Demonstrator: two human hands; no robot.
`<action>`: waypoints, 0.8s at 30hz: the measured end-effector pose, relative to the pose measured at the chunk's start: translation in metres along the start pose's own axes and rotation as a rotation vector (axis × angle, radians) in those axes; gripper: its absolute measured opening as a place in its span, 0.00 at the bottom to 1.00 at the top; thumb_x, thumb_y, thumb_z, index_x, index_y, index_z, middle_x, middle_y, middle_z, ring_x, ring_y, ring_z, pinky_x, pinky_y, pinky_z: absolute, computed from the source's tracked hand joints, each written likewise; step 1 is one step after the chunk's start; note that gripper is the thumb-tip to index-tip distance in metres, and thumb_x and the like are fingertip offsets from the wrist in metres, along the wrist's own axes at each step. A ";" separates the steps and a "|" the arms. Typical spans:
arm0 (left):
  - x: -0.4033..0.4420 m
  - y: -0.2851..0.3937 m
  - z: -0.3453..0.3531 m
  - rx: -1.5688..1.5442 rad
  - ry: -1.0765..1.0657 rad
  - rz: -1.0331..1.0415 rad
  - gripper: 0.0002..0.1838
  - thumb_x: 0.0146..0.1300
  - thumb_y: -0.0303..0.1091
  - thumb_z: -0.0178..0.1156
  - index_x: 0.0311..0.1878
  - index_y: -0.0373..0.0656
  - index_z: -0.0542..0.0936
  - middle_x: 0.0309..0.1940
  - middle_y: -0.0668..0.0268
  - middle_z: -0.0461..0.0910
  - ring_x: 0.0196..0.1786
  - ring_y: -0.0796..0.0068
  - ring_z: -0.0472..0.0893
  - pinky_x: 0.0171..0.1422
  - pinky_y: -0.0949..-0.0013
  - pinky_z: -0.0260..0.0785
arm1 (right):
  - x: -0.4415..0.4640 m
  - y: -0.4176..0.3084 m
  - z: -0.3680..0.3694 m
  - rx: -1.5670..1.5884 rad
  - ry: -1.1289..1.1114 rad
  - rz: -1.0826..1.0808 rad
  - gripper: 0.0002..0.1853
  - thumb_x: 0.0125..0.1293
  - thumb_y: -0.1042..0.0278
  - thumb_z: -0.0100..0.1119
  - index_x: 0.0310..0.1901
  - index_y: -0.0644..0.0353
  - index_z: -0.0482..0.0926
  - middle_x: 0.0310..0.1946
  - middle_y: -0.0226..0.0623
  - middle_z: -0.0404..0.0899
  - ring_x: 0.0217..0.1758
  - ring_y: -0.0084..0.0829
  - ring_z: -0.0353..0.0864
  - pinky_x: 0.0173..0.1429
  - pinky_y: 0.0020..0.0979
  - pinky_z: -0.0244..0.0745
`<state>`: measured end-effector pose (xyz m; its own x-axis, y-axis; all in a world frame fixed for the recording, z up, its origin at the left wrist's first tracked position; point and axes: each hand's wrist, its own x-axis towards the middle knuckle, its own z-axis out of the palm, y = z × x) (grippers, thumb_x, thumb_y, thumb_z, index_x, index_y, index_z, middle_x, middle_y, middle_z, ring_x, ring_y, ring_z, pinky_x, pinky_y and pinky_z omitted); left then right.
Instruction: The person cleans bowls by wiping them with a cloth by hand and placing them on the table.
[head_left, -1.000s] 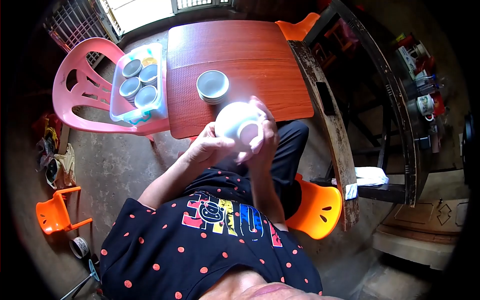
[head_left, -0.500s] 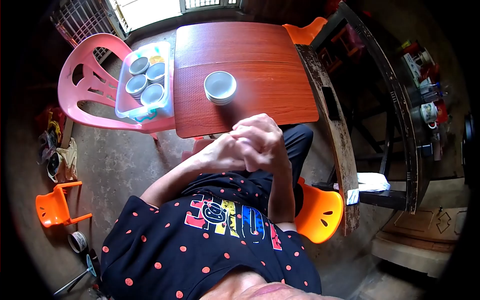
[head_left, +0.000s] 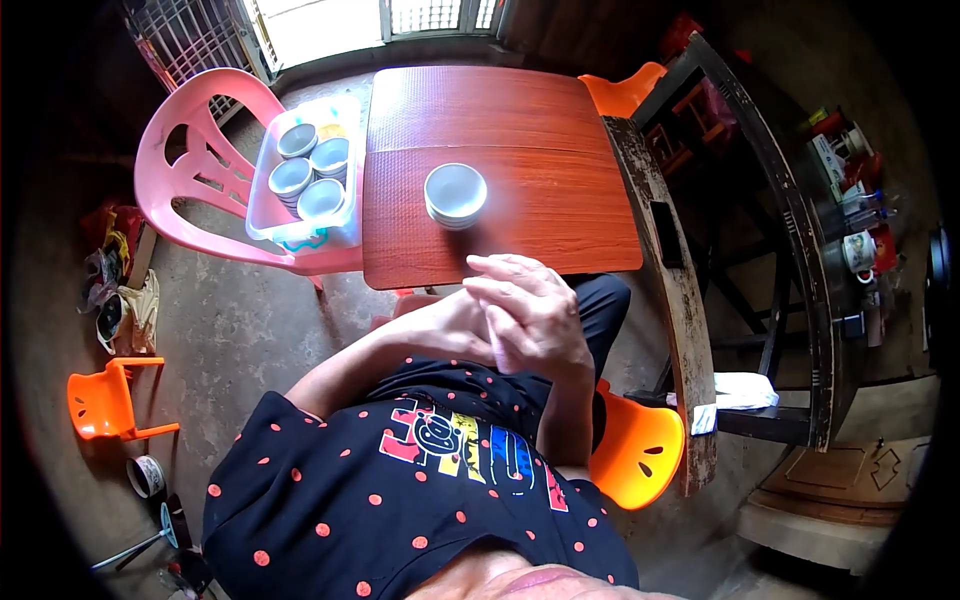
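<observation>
My hands meet in front of my body, just off the near edge of the red-brown table (head_left: 560,215). My right hand (head_left: 545,325) lies across the left, its fingers stretched out and pointing to the upper left. Most of my left hand (head_left: 450,325) shows only at the wrist and back; its fingers are hidden behind the right hand. I see no object in either one. Beyond them, a short stack of grey-white bowls (head_left: 456,192) stands upright on the table, touched by neither hand.
A clear plastic bin (head_left: 258,215) with several bowl stacks rests on a pink chair (head_left: 160,150) to the left. A worn wooden bench (head_left: 680,330) bearing a dark phone (head_left: 664,232) runs along the right. Orange chairs (head_left: 640,450) stand around.
The fingers of my right hand have loosened from a curled clasp and straightened over the left. The whole view has shifted slightly; the bowls and bin stay in place.
</observation>
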<state>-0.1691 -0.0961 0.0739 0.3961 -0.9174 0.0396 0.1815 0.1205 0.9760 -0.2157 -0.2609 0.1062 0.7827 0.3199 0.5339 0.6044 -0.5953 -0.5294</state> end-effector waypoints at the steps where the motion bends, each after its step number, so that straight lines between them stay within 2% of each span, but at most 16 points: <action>1: -0.002 0.002 -0.005 -0.016 0.017 0.004 0.17 0.48 0.31 0.72 0.41 0.36 0.80 0.36 0.65 0.82 0.40 0.77 0.81 0.49 0.72 0.74 | -0.003 0.009 -0.002 0.158 0.039 0.000 0.16 0.57 0.68 0.50 0.43 0.63 0.83 0.51 0.47 0.80 0.58 0.42 0.77 0.63 0.44 0.68; 3: -0.005 -0.002 -0.009 -0.181 0.096 0.021 0.22 0.45 0.30 0.74 0.45 0.37 0.81 0.37 0.65 0.82 0.41 0.74 0.82 0.52 0.71 0.74 | -0.011 0.020 0.007 0.439 0.213 0.034 0.17 0.57 0.69 0.47 0.44 0.64 0.82 0.53 0.48 0.78 0.60 0.47 0.75 0.66 0.46 0.66; 4: -0.003 -0.011 -0.009 -0.336 0.148 0.061 0.27 0.44 0.29 0.74 0.50 0.36 0.78 0.41 0.63 0.82 0.44 0.72 0.82 0.52 0.69 0.75 | -0.021 0.020 0.022 0.447 0.386 0.020 0.19 0.63 0.66 0.43 0.50 0.63 0.78 0.59 0.50 0.73 0.65 0.51 0.69 0.69 0.50 0.61; 6: 0.002 -0.015 -0.005 -0.706 0.190 0.167 0.33 0.44 0.30 0.75 0.56 0.35 0.73 0.46 0.60 0.80 0.48 0.69 0.81 0.54 0.66 0.75 | -0.039 0.026 0.058 0.099 0.615 -0.059 0.21 0.70 0.61 0.35 0.58 0.59 0.71 0.63 0.51 0.67 0.69 0.53 0.63 0.71 0.55 0.57; 7: 0.006 -0.020 -0.006 -0.869 0.221 0.151 0.38 0.43 0.31 0.76 0.59 0.35 0.70 0.49 0.58 0.79 0.51 0.66 0.80 0.55 0.63 0.74 | -0.048 0.027 0.069 -0.037 0.616 -0.016 0.23 0.73 0.57 0.30 0.64 0.56 0.64 0.69 0.48 0.58 0.73 0.50 0.56 0.72 0.52 0.55; 8: 0.008 -0.019 -0.010 -0.851 0.196 0.151 0.37 0.44 0.32 0.76 0.58 0.36 0.71 0.49 0.58 0.79 0.50 0.65 0.80 0.57 0.61 0.73 | -0.045 0.027 0.078 -0.116 0.685 -0.051 0.22 0.73 0.59 0.30 0.64 0.56 0.63 0.70 0.47 0.56 0.75 0.50 0.53 0.73 0.52 0.53; 10: 0.007 -0.014 -0.004 -0.788 0.170 0.128 0.35 0.45 0.32 0.75 0.58 0.36 0.71 0.48 0.58 0.79 0.49 0.66 0.80 0.57 0.62 0.74 | -0.043 0.030 0.070 -0.093 0.693 -0.054 0.22 0.69 0.63 0.33 0.60 0.60 0.68 0.66 0.50 0.63 0.71 0.52 0.60 0.71 0.51 0.58; 12: 0.001 -0.012 -0.006 -0.672 0.110 0.099 0.30 0.44 0.28 0.75 0.53 0.37 0.75 0.48 0.61 0.79 0.49 0.70 0.80 0.56 0.65 0.73 | -0.015 0.006 0.029 0.097 0.511 -0.103 0.17 0.71 0.64 0.40 0.54 0.62 0.73 0.56 0.53 0.75 0.63 0.55 0.71 0.67 0.55 0.63; 14: -0.001 -0.027 -0.022 -0.421 -0.054 -0.004 0.29 0.43 0.26 0.74 0.52 0.38 0.76 0.46 0.62 0.79 0.49 0.72 0.80 0.56 0.67 0.72 | 0.001 0.004 -0.003 0.245 0.161 -0.004 0.15 0.64 0.67 0.48 0.40 0.67 0.83 0.50 0.49 0.81 0.57 0.46 0.79 0.62 0.44 0.72; 16: 0.000 -0.005 -0.006 -0.088 -0.046 0.026 0.30 0.43 0.24 0.73 0.53 0.39 0.76 0.44 0.66 0.78 0.48 0.77 0.79 0.54 0.73 0.72 | 0.005 0.003 -0.017 0.350 -0.207 0.173 0.16 0.64 0.66 0.48 0.44 0.65 0.83 0.50 0.47 0.81 0.55 0.42 0.80 0.60 0.39 0.74; 17: -0.001 -0.001 -0.002 -0.144 -0.002 0.048 0.27 0.44 0.24 0.73 0.51 0.38 0.77 0.43 0.66 0.79 0.47 0.77 0.79 0.53 0.74 0.72 | 0.001 0.009 -0.014 0.473 -0.205 0.253 0.16 0.64 0.64 0.49 0.44 0.64 0.83 0.48 0.47 0.82 0.53 0.40 0.81 0.59 0.37 0.74; 18: -0.001 0.001 0.001 -0.197 0.040 0.072 0.25 0.45 0.25 0.73 0.50 0.37 0.78 0.42 0.66 0.80 0.46 0.78 0.80 0.53 0.74 0.72 | -0.002 0.015 -0.009 0.565 -0.143 0.309 0.18 0.65 0.62 0.49 0.44 0.66 0.83 0.46 0.48 0.82 0.51 0.39 0.82 0.58 0.36 0.75; 20: -0.005 -0.008 -0.009 -0.146 0.061 0.026 0.20 0.46 0.26 0.73 0.45 0.36 0.81 0.37 0.66 0.82 0.42 0.78 0.81 0.51 0.74 0.73 | -0.011 0.014 0.009 0.766 0.206 0.498 0.19 0.66 0.61 0.45 0.43 0.68 0.82 0.45 0.48 0.82 0.49 0.38 0.82 0.55 0.37 0.77; 21: -0.004 -0.005 -0.007 -0.139 0.127 0.056 0.16 0.47 0.27 0.73 0.41 0.36 0.82 0.34 0.66 0.84 0.38 0.78 0.82 0.49 0.73 0.74 | -0.015 0.011 0.023 0.828 0.433 0.510 0.21 0.69 0.60 0.42 0.44 0.70 0.80 0.45 0.48 0.82 0.47 0.37 0.82 0.53 0.35 0.77; 23: 0.000 -0.017 -0.010 0.017 0.163 0.092 0.16 0.48 0.27 0.73 0.41 0.35 0.82 0.34 0.67 0.83 0.37 0.81 0.80 0.46 0.75 0.74 | -0.036 0.036 0.067 0.974 0.739 0.371 0.22 0.72 0.57 0.37 0.49 0.68 0.75 0.51 0.44 0.78 0.53 0.33 0.78 0.57 0.32 0.74; 24: 0.003 -0.018 -0.009 0.084 0.179 0.096 0.15 0.49 0.26 0.73 0.41 0.34 0.82 0.33 0.67 0.83 0.37 0.82 0.80 0.45 0.75 0.74 | -0.040 0.040 0.077 1.435 0.852 0.362 0.22 0.73 0.57 0.36 0.51 0.68 0.73 0.54 0.42 0.76 0.56 0.33 0.76 0.59 0.31 0.72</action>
<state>-0.1634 -0.0975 0.0543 0.5629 -0.8203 0.1015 0.0628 0.1649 0.9843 -0.2114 -0.2405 0.0128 0.8930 -0.4106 0.1844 0.4384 0.7003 -0.5634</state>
